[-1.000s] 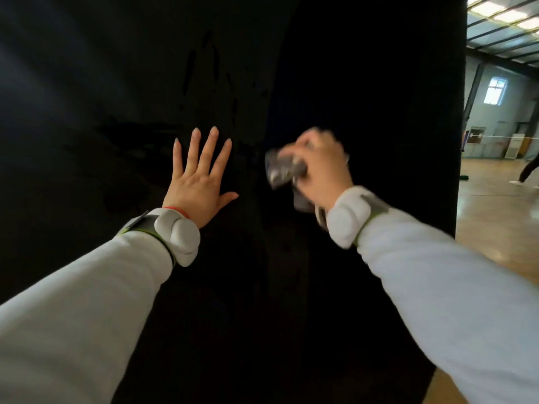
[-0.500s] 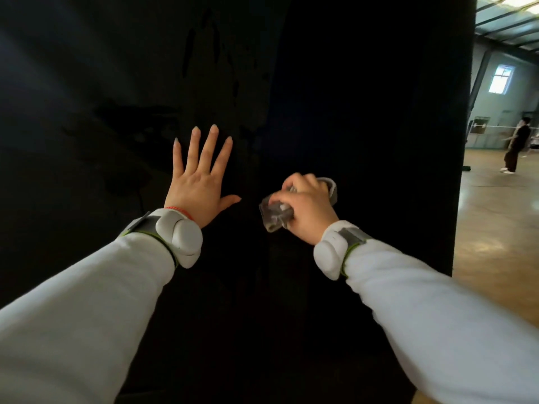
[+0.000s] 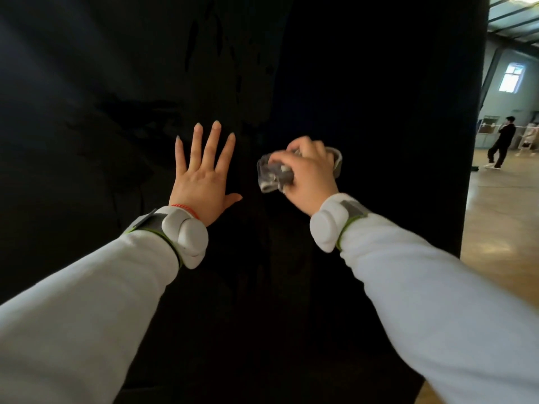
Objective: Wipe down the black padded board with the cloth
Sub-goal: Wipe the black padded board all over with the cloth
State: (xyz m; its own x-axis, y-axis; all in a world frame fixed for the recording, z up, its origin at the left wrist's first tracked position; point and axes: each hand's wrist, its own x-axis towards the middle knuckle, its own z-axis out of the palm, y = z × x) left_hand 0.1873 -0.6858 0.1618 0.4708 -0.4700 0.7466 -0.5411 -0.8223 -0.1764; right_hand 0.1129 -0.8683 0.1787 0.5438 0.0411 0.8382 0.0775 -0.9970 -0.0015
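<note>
The black padded board (image 3: 379, 112) stands upright and fills most of the head view. My left hand (image 3: 202, 176) lies flat on it with straight, spread fingers. To its right, my right hand (image 3: 309, 176) grips a bunched grey cloth (image 3: 272, 174) and holds it against the board at mid height. Part of the cloth sticks out on either side of the fist; the rest is hidden under my fingers.
The board's right edge (image 3: 478, 141) runs top to bottom. Beyond it lies a wooden hall floor (image 3: 501, 217) where a person in dark clothes (image 3: 501, 144) stands far off, below a window (image 3: 512, 77) in the back wall.
My right hand with the cloth moved down the board, then slightly up and to the right. My left hand stayed flat in place. The view shifted a little, showing the distant person.
</note>
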